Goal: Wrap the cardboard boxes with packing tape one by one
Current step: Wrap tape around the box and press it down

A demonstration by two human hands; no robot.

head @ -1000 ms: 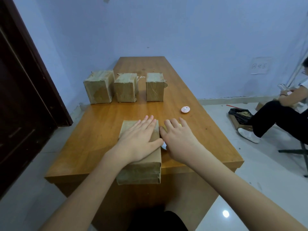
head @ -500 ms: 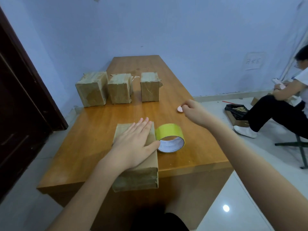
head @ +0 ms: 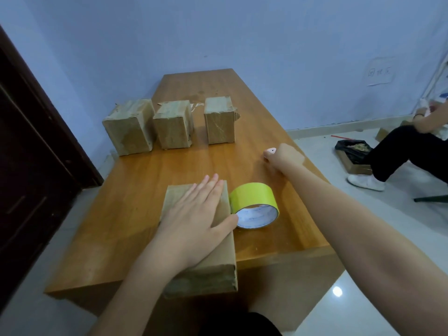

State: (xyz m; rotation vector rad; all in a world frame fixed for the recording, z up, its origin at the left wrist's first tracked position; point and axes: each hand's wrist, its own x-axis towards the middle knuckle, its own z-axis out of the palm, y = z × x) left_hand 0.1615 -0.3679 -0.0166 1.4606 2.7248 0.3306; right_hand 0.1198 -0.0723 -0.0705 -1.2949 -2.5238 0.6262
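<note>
A white paper sheet (head: pixel 380 72) taped to the far right of the pale blue wall (head: pixel 218 32) carries handwritten characters, too small to read. The roll's white inner core shows faint blue print, also unreadable.

The table (head: pixel 135 214) is smooth, orange-brown wood with a long rectangular top. Three cardboard boxes stand in a row at its far left: the left box (head: pixel 129 128), the middle box (head: pixel 173 128) and the right box (head: pixel 219 122), all blocky, brown and sheathed in wrinkled, glossy tape with ragged ends. A fourth, the near box (head: pixel 218 265), lies at the near edge, long and flat-topped, its near end overhanging the table. Just to its right, touching it, the tape roll (head: pixel 254 200) rests on its side, a bright yellow-green ring.

The left hand (head: pixel 194 217) lies flat on the near box, fingers straight and together, thumb spread toward the roll and touching its rim. The right hand (head: pixel 283 160) reaches farther out over the table's right side, fingers curled round a small pink-white object (head: pixel 271 150), mostly hidden by the knuckles.

At the right, a seated person (head: pixel 409 146) in dark trousers and a white shoe sits beside a black-lined box (head: pixel 352 154) on the tiled floor. A dark wooden door (head: pixel 29 154) fills the left.
</note>
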